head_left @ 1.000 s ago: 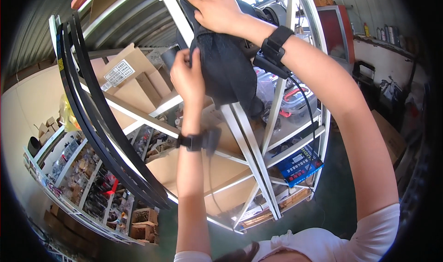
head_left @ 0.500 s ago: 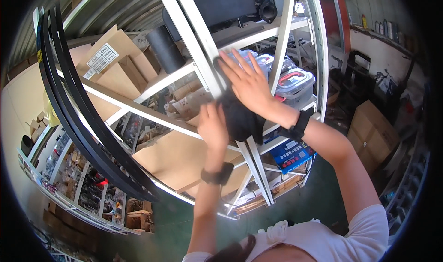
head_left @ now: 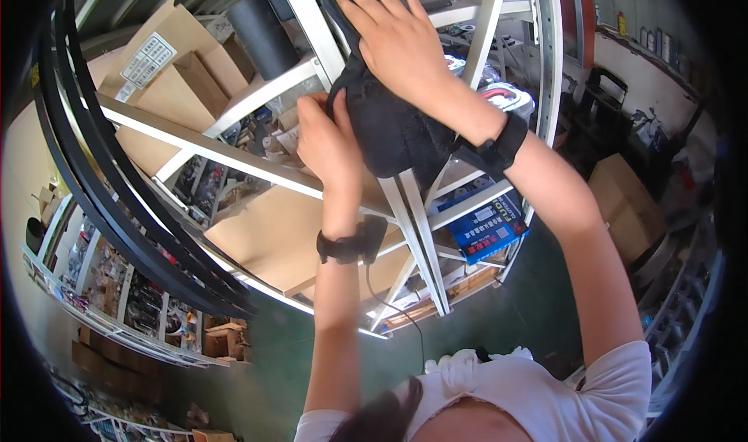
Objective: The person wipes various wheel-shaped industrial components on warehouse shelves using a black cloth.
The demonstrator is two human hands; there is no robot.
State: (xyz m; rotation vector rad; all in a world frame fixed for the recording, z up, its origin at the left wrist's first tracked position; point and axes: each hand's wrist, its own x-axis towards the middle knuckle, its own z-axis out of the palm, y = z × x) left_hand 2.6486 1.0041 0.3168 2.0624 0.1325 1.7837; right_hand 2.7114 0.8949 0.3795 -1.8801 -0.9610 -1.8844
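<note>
A soft black cloth item (head_left: 389, 134), its exact kind unclear, hangs against the white metal uprights of a shelf rack. My left hand (head_left: 331, 146) pinches its left edge between thumb and fingers. Above and to the right, my right hand (head_left: 409, 56) lies flat over the upper part of the cloth, fingers stretched out and spread. The palm hides part of the cloth beneath it. Each wrist wears a black band, the left one with a small dark box on it.
White shelf rack (head_left: 222, 158) ahead holds an open cardboard box (head_left: 183, 76), a black cylinder (head_left: 263, 37) and a blue printed box (head_left: 487, 220). Long curved black strips (head_left: 117, 200) stand at the left. Another cardboard box (head_left: 627, 200) is on the right. A thin cable (head_left: 389, 306) hangs from my left wrist.
Both hands have moved up in the picture, together with the black cloth. My left hand has come onto the cloth's edge. The view has shifted, so the rack sits higher.
</note>
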